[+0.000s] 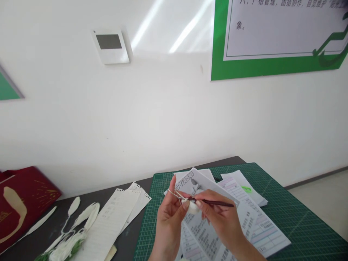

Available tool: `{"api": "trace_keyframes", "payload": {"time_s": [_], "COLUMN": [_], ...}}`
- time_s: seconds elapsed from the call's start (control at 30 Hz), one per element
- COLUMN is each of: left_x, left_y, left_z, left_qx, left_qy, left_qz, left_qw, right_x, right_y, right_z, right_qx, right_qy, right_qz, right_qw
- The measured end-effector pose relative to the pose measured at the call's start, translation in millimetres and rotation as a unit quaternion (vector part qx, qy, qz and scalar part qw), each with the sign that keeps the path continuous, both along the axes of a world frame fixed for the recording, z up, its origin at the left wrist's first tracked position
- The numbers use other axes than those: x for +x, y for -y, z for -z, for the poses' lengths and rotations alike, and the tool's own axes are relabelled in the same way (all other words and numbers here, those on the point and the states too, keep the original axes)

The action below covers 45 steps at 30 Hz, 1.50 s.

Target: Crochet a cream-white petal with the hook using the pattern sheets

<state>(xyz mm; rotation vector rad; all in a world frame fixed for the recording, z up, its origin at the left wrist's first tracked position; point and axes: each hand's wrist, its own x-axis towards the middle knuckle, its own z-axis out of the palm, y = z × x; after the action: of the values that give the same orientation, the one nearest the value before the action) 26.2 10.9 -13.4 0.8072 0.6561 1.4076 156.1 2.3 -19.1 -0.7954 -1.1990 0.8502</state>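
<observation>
My left hand (171, 214) pinches a small white crochet piece (193, 207), its index finger raised with white yarn (174, 194) looped round it. In my right hand (217, 214) is a dark brown crochet hook (217, 202), gripped between thumb and fingers, its tip at the edge of the crochet piece. Both hands meet above printed sheets (255, 221); one sheet carries a picture partly hidden by my right hand. The stitches at the hook's tip are too small to make out.
A green cutting mat (296, 221) lies under the sheets on a dark table (130, 217). At left are handwritten notebook pages (108, 214), white crocheted leaf-shaped pieces (84, 215) with yarn, and a red bag (35, 188). Behind rises a white wall (163, 108).
</observation>
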Motion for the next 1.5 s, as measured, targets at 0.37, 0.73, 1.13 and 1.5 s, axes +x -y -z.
{"api": "trace_keyframes", "payload": {"time_s": [0.37, 0.73, 1.13, 1.5], "left_x": [-2, -14, -5, -2], "left_y": [5, -3, 5, 7], "left_z": [-10.3, -4.2, -7.5, -9.7], "left_qx": [-0.087, -0.144, -0.071, -0.091], "left_qy": [0.061, 0.081, 0.022, 0.029], "left_qz": [0.012, 0.055, -0.048, -0.047], "left_qw": [0.994, 0.985, 0.996, 0.994], "right_x": [2, -9, -13, -12], "right_y": [6, 0, 9, -2], "right_z": [18.2, 37.6, 34.9, 34.5], "right_qx": [0.262, 0.007, 0.120, -0.002], "right_qy": [0.137, -0.144, 0.041, -0.046], "right_qz": [0.077, -0.059, 0.026, -0.070], "right_qw": [0.952, 0.988, 0.992, 0.996]}}
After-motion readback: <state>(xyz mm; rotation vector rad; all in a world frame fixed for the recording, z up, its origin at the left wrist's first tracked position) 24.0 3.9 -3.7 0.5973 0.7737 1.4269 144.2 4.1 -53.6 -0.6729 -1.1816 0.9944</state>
